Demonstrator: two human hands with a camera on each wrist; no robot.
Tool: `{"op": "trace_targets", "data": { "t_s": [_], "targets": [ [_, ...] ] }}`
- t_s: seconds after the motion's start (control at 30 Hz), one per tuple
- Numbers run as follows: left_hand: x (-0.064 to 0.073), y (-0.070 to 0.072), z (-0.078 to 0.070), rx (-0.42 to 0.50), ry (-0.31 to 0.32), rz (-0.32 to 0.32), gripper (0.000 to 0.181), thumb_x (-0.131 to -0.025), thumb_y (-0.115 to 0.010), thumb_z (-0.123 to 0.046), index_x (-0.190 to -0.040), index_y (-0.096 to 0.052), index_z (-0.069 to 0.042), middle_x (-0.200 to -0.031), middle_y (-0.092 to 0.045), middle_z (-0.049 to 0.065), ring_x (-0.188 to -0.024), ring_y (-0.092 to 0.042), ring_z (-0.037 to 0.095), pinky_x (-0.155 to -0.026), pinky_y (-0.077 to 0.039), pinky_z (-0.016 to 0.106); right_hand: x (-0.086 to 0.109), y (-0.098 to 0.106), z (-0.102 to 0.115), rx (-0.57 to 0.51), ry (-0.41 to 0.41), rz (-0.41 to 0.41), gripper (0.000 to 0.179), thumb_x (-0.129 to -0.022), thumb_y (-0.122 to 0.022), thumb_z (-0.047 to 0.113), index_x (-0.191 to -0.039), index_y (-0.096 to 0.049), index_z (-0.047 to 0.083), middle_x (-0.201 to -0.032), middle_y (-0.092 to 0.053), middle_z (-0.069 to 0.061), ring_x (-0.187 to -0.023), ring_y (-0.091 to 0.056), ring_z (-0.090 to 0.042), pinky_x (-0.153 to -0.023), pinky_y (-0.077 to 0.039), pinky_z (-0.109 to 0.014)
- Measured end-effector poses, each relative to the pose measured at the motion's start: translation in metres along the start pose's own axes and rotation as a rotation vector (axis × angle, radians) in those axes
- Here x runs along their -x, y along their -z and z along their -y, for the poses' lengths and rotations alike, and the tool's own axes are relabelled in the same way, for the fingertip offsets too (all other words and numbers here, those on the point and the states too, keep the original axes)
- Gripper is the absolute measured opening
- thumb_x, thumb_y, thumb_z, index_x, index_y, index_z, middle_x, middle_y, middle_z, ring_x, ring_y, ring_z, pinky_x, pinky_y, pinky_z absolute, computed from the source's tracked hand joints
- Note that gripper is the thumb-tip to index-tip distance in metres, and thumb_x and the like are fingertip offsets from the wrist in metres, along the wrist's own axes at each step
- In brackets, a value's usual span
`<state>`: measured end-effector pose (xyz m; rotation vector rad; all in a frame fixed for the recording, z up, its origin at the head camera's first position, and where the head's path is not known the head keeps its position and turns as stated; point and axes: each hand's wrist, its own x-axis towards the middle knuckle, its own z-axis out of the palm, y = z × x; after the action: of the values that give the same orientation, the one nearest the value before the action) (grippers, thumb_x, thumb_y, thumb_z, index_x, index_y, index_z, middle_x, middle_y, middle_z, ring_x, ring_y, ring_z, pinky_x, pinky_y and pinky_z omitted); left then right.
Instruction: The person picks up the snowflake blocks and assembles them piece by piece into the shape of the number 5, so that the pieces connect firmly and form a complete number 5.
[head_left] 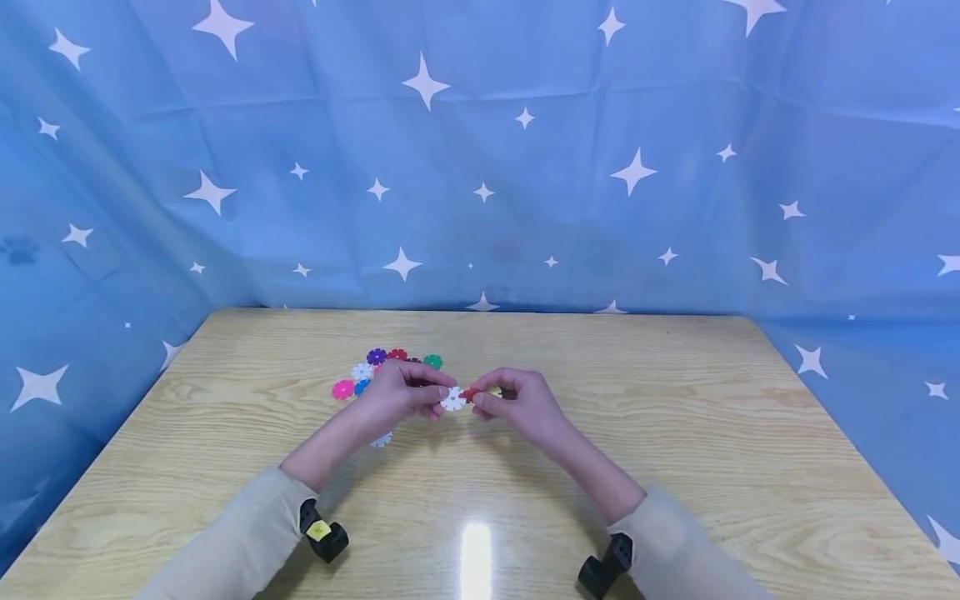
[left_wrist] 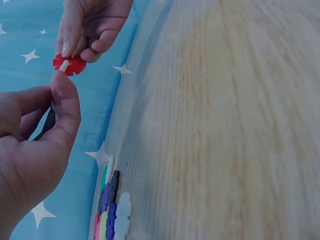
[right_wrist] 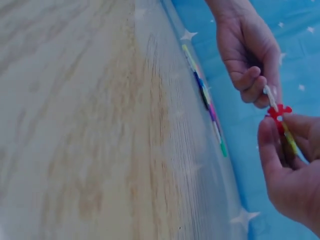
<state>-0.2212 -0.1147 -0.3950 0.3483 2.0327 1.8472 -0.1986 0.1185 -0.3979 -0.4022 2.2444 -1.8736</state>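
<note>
A white notched plastic disc (head_left: 453, 399) is pinched between the thumb and fingers of my left hand (head_left: 408, 390). Its right edge meets a red notched disc (right_wrist: 280, 115), which my right hand (head_left: 519, 403) pinches. Beside the red one, a yellow disc (right_wrist: 289, 141) lies partly hidden among the right fingers. White and red stand at an angle to each other in the right wrist view; how deeply their slots engage, I cannot tell. Both hands are raised above the table, close together. Something dark (left_wrist: 48, 122) shows behind the left thumb, too unclear to name.
Several loose notched discs lie on the wooden table (head_left: 675, 433) behind and left of my left hand, among them a pink disc (head_left: 342, 389), a purple disc (head_left: 377, 357) and a green disc (head_left: 432, 361). A pale disc (head_left: 382, 439) lies nearer. Blue star-printed cloth (head_left: 510, 225) hangs behind.
</note>
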Motion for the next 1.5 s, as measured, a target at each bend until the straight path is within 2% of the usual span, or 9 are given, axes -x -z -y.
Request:
{"op": "trace_targets", "data": {
  "t_s": [0.1,0.23,0.4,0.53,0.67,0.87,1.1,1.27,1.5],
  "targets": [
    [0.002,0.001,0.001,0.018,-0.005,0.015,0.022,-0.098,-0.068,-0.004,-0.118,-0.072,0.006,-0.094,-0.066,0.014,-0.076,-0.068,0.020,-0.077,-0.062,0.036,0.003,-0.002,0.000,0.040,0.006,-0.007,0.028,-0.094,-0.073,0.004,-0.121,-0.069,-0.001,-0.111,-0.071,-0.015,-0.088,-0.071,-0.039,-0.079,-0.061,-0.038],
    [0.003,0.000,0.002,0.047,-0.012,0.017,0.023,-0.097,-0.069,-0.003,-0.117,-0.070,0.008,-0.097,-0.067,0.014,-0.076,-0.069,0.020,-0.077,-0.062,0.036,0.003,-0.005,0.001,0.112,0.008,-0.011,0.045,-0.089,-0.079,0.009,-0.131,-0.065,0.003,-0.118,-0.069,-0.009,-0.082,-0.070,-0.026,-0.074,-0.059,-0.036],
    [0.003,-0.002,0.002,0.063,0.005,0.027,0.025,-0.096,-0.068,0.000,-0.119,-0.068,0.010,-0.100,-0.068,0.017,-0.081,-0.072,0.024,-0.080,-0.062,0.039,0.003,-0.007,0.002,0.152,-0.013,-0.038,0.055,-0.085,-0.083,0.011,-0.136,-0.063,0.009,-0.126,-0.067,-0.011,-0.089,-0.067,-0.020,-0.077,-0.056,-0.034],
    [0.002,-0.003,0.000,0.079,0.011,0.030,0.027,-0.095,-0.070,0.000,-0.120,-0.068,0.009,-0.101,-0.069,0.019,-0.085,-0.073,0.027,-0.083,-0.061,0.042,0.003,-0.008,0.003,0.178,-0.018,-0.074,0.054,-0.084,-0.085,0.013,-0.135,-0.065,0.013,-0.134,-0.063,-0.011,-0.104,-0.064,-0.021,-0.083,-0.057,-0.035],
    [0.001,-0.004,-0.002,0.112,0.011,0.027,0.024,-0.094,-0.072,0.001,-0.116,-0.068,0.010,-0.099,-0.069,0.018,-0.083,-0.073,0.026,-0.082,-0.061,0.042,0.002,-0.007,0.002,0.193,-0.007,-0.075,0.052,-0.084,-0.085,0.012,-0.133,-0.066,0.012,-0.125,-0.067,-0.008,-0.110,-0.062,-0.022,-0.087,-0.056,-0.037],
    [0.002,-0.005,-0.001,0.148,0.010,0.028,0.016,-0.094,-0.068,0.005,-0.108,-0.068,0.012,-0.095,-0.070,0.017,-0.081,-0.074,0.024,-0.083,-0.061,0.042,0.003,-0.008,0.002,0.223,0.006,-0.057,0.045,-0.085,-0.086,0.016,-0.126,-0.069,0.012,-0.107,-0.072,0.000,-0.113,-0.061,-0.023,-0.086,-0.054,-0.038],
    [0.005,0.000,0.002,0.143,0.024,0.028,0.018,-0.093,-0.070,0.006,-0.109,-0.068,0.013,-0.096,-0.069,0.019,-0.082,-0.074,0.027,-0.084,-0.060,0.044,0.004,-0.010,0.002,0.224,0.019,-0.042,0.038,-0.086,-0.084,0.016,-0.122,-0.073,0.013,-0.115,-0.071,0.001,-0.111,-0.062,-0.022,-0.085,-0.055,-0.036],
    [0.012,0.012,0.003,0.044,-0.002,0.030,0.030,-0.091,-0.075,-0.001,-0.117,-0.067,0.011,-0.105,-0.069,0.021,-0.091,-0.073,0.034,-0.085,-0.060,0.042,0.003,-0.007,0.001,0.234,0.007,-0.058,0.036,-0.086,-0.084,0.017,-0.122,-0.075,0.015,-0.118,-0.070,0.004,-0.111,-0.060,-0.021,-0.088,-0.054,-0.036],
    [0.029,0.043,0.007,-0.276,-0.019,0.161,0.031,-0.091,-0.077,-0.009,-0.120,-0.073,0.001,-0.114,-0.073,0.015,-0.098,-0.069,0.026,-0.082,-0.060,0.036,0.003,-0.006,-0.005,0.250,-0.006,-0.065,0.036,-0.086,-0.085,0.018,-0.120,-0.075,0.015,-0.117,-0.071,0.003,-0.112,-0.061,-0.021,-0.092,-0.053,-0.039]
  ]
}}
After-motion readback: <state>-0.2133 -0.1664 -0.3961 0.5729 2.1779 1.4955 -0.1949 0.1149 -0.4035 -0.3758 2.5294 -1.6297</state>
